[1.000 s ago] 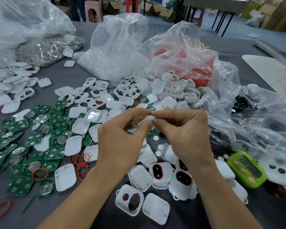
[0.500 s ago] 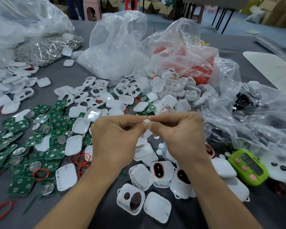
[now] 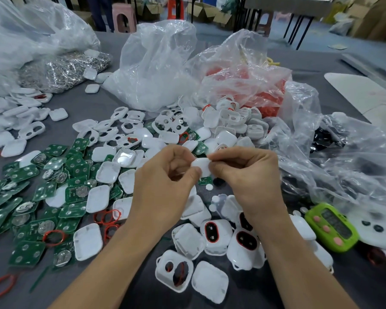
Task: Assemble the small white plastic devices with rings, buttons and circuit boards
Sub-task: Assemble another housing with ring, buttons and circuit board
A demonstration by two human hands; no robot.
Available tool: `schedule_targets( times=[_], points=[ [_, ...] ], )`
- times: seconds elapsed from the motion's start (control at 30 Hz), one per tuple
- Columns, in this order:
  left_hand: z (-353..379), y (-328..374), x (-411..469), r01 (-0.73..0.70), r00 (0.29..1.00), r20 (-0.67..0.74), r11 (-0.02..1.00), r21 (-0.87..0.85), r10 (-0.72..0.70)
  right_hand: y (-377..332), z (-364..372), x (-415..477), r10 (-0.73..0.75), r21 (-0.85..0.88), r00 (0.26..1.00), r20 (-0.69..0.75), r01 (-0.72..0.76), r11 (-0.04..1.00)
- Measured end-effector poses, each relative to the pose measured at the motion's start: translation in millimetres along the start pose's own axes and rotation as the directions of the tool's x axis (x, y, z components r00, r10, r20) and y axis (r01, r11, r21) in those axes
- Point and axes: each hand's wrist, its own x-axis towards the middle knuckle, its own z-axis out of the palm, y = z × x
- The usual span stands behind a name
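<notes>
Left hand (image 3: 165, 186): your grip is clamped, thumb and curled fingers pinching the left edge of the small white rounded plastic shell (image 3: 202, 166).
Right hand (image 3: 250, 181): your grip is clamped on the same shell's right edge, close against your left fingertips.
Held shell: lifted off the grey worktop (image 3: 76, 105), between both hands, above the loose parts.
Green square circuit boards (image 3: 31, 197): heaped to your left, some showing round silver discs.
Thin red rings (image 3: 107, 217): a few lie beside your left wrist, at the edge of the boards.
White plastic housing with two openings (image 3: 174, 270): lies between your forearms, touching a plain white square cover (image 3: 210, 282).
Lime-green timer with pink buttons (image 3: 331, 226): lies right of your right wrist.
Clear plastic bags (image 3: 156, 70): stand on the far side of the parts; one shows red pieces inside.
</notes>
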Motion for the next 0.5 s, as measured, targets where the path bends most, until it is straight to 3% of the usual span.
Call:
schedule_targets(
  times=[0.23, 0.5],
  points=[
    [-0.5, 4.2, 2.1, -0.009, 0.996, 0.089, 0.977, -0.213, 0.028, -0.3, 1.3, 0.7, 0.049, 0.095, 0.995, 0.090, -0.057, 0.994],
    [1.1, 2.9, -0.9, -0.042, 0.992, 0.106, 0.983, -0.179, 0.062, -0.3, 4.1, -3.0, -0.008, 0.058, 0.998, 0.069, 0.004, 0.998]
  ],
)
